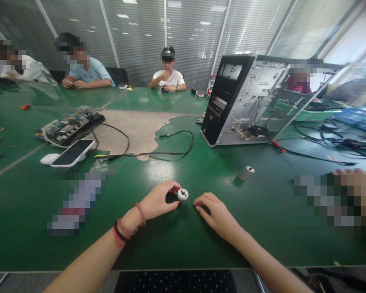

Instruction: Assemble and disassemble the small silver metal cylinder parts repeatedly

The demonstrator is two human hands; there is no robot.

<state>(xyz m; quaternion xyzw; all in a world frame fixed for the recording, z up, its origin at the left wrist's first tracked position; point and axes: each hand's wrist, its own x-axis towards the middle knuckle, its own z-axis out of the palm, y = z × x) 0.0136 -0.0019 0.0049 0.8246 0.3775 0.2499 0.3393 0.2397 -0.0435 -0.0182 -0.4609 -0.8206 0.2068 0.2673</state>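
Green matting covers the bench (pixel 183 244) where we work, and near its front edge our left hand (pixel 158 201) pinches a small silver metal cylinder with a dark hole in its end face (pixel 182 195), thumb and fingers closed round its side. Our right hand (pixel 215 211) lies just beside it, fingers loosely curled on the mat and holding nothing, fingertips close to the cylinder but apart from it. A second, similar silver cylinder (pixel 246 173) lies on its side further back to the right, untouched, so we judge the handling has only begun with the first piece. Between our hands and the open black computer case (pixel 232 101) toward the far right the mat offers free room. A looped black cable (pixel 171 150), a white phone (pixel 73 152) and a circuit board (pixel 67 126) crowd the left side.
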